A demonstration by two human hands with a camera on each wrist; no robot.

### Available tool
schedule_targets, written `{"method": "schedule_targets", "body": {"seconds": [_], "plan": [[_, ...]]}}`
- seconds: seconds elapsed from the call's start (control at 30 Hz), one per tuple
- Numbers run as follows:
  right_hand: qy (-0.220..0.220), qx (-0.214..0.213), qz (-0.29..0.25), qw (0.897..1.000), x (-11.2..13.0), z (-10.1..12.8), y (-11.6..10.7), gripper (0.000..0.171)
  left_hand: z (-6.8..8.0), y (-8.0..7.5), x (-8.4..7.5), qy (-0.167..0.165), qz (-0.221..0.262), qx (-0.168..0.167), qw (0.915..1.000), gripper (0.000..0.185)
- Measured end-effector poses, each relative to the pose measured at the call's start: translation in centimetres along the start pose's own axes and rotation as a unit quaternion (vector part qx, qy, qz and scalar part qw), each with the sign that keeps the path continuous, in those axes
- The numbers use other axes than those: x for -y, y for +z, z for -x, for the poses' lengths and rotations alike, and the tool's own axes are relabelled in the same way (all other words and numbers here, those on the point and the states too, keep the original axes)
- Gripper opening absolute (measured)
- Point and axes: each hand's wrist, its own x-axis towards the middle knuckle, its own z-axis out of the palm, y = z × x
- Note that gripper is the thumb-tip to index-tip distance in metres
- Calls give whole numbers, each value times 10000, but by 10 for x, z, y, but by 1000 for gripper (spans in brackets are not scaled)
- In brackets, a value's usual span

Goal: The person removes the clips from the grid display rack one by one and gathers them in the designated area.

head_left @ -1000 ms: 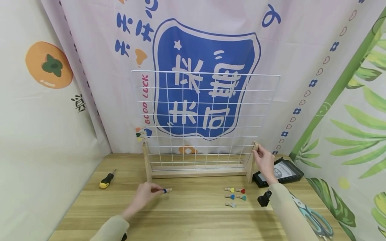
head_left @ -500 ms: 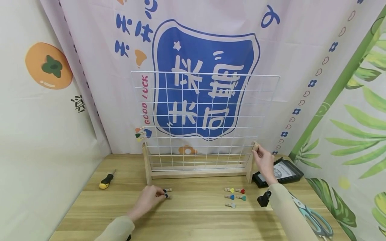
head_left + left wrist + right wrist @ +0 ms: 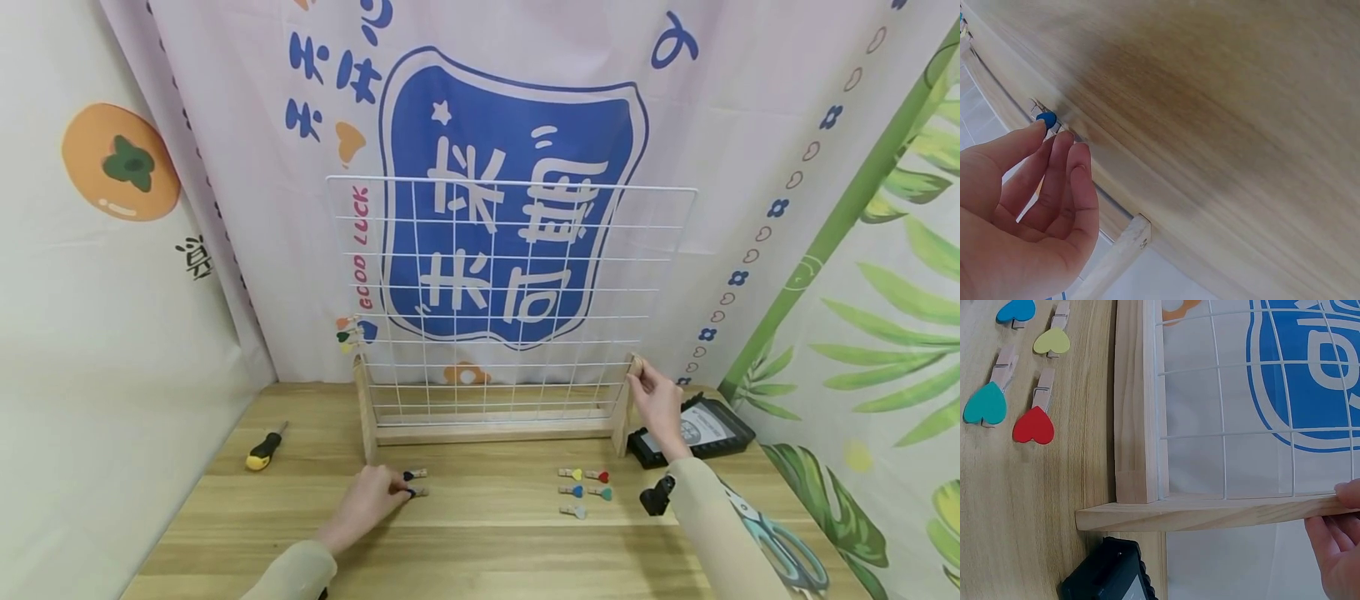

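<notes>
A white wire grid (image 3: 510,275) stands in a wooden stand (image 3: 495,430) at the back of the wooden table (image 3: 487,542). My right hand (image 3: 637,380) grips the top of the stand's right post (image 3: 622,417); in the right wrist view the right hand (image 3: 1341,515) pinches the end of that post (image 3: 1210,514). My left hand (image 3: 403,492) lies on the table in front of the stand, fingers fairly straight, its tips touching a small wooden clip (image 3: 418,492). A blue-heart clip (image 3: 412,475) lies just behind it. In the left wrist view my left hand (image 3: 1054,134) has a fingertip against a blue-heart clip (image 3: 1046,119).
Several heart clips (image 3: 585,487) lie at front right, among them a red one (image 3: 1034,425) and a teal one (image 3: 986,405). A yellow-handled screwdriver (image 3: 264,450) lies left. A black device (image 3: 693,429) and scissors (image 3: 787,550) sit right. Clips (image 3: 348,333) hang on the grid's left edge.
My left hand has drawn back toward me and let go of the blue-heart clip; a second clip now lies at its fingertips. The right hand has stayed on the post.
</notes>
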Motion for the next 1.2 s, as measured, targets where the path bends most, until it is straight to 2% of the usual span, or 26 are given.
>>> {"method": "schedule_targets", "body": {"seconds": [0.13, 0.27, 0.37, 0.47, 0.53, 0.63, 0.73, 0.8, 0.87, 0.93, 1.03, 1.2], "plan": [[-10, -20, 1, 10000, 1, 0, 0, 40, -1, -3, -2, 4, 42, -121, 9999, 6], [62, 20, 0, 10000, 1, 1, 0, 40, -2, -14, -6, 123, 222, -481, 9985, 5], [91, 51, -17, 9999, 0, 1, 0, 41, -4, -31, -10, 136, 371, -670, 9970, 6], [85, 51, -24, 9999, 1, 1, 0, 41, -9, -54, -12, 72, 574, -834, 9948, 12], [76, 39, -17, 10000, 1, 1, 0, 41, -14, -71, -12, 175, 602, -1146, 9914, 14], [58, 18, -1, 10000, 0, 1, 0, 41, -22, -97, -11, 490, 575, -1932, 9783, 16], [54, 5, 11, 10000, 1, 1, 0, 41, -32, -122, -11, 782, 439, -2874, 9536, 14], [54, 6, 12, 10000, 1, 1, 0, 41, -38, -138, -12, 870, 487, -3357, 9367, 14], [51, 15, 13, 10000, 1, 1, 0, 41, -44, -152, -14, 901, 576, -3658, 9245, 15], [37, 16, 12, 10000, 1, 0, 0, 41, -51, -164, -16, 884, 694, -3796, 9183, 17], [27, 12, 18, 10000, 1, 0, 0, 41, -60, -177, -17, 713, 761, -3756, 9209, 21], [50, 23, -21, 10000, -1, -1, 0, 40, -72, -186, -19, 310, 681, -3417, 9368, 26]]}}
